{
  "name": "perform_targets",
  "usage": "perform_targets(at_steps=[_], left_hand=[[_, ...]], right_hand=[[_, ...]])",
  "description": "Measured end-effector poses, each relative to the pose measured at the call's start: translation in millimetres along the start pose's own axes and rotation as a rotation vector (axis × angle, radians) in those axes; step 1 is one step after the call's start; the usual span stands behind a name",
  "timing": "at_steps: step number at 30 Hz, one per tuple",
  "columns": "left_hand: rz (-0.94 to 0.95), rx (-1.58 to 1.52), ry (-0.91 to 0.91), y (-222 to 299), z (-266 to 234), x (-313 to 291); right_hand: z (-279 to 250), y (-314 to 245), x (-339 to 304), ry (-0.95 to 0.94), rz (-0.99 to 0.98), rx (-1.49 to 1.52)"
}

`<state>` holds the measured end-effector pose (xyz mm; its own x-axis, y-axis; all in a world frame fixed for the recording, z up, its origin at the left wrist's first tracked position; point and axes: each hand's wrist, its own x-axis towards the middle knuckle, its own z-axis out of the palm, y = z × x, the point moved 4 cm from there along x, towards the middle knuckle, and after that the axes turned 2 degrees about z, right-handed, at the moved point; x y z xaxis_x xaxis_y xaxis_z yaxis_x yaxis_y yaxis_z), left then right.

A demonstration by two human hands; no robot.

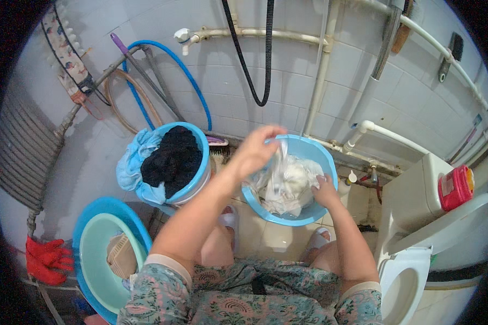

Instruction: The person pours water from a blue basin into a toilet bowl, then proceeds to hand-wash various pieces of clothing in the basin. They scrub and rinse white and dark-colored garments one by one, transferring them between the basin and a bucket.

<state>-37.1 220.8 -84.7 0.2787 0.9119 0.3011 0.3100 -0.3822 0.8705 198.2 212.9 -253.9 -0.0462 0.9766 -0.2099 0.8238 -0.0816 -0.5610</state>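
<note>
White wet-looking cloth (pixel 295 181) lies bunched in a light blue basin (pixel 326 157) on the floor in front of me. My left hand (pixel 259 147) is raised over the basin's far left rim, fingers curled round a strip of the cloth that stretches up from the heap. It is slightly blurred. Inside the right rim, my right hand (pixel 325 192) grips the near right side of the same cloth; some of its fingertips are hidden in the folds.
Left of the basin stands a bucket (pixel 203 157) heaped with black cloth (pixel 173 160) and a light blue towel (pixel 138 157). Nested basins (pixel 84 254) are at lower left, red gloves (pixel 49 260) beside them. A toilet (pixel 406 287) stands right; a bottle (pixel 346 183) is by the basin.
</note>
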Motion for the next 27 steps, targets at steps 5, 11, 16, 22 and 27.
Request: perform_targets(at_steps=[5,11,16,22,27], left_hand=[[-0.321,-0.326,0.271,-117,28,-41],[-0.424,-0.556,0.425,-111,13,-32],[-0.327,-0.500,0.425,-91,-12,-27],[-0.367,-0.579,0.428,-88,-25,-36],[-0.392,-0.635,0.482,-100,-34,-33]], right_hand=[[45,-40,0,-0.103,-0.421,-0.398],[129,-44,42,-0.325,-0.479,-0.748],[152,-40,82,-0.208,-0.302,-0.714],[148,-23,102,0.019,-0.064,-0.438],[134,28,101,-0.012,0.189,0.717]])
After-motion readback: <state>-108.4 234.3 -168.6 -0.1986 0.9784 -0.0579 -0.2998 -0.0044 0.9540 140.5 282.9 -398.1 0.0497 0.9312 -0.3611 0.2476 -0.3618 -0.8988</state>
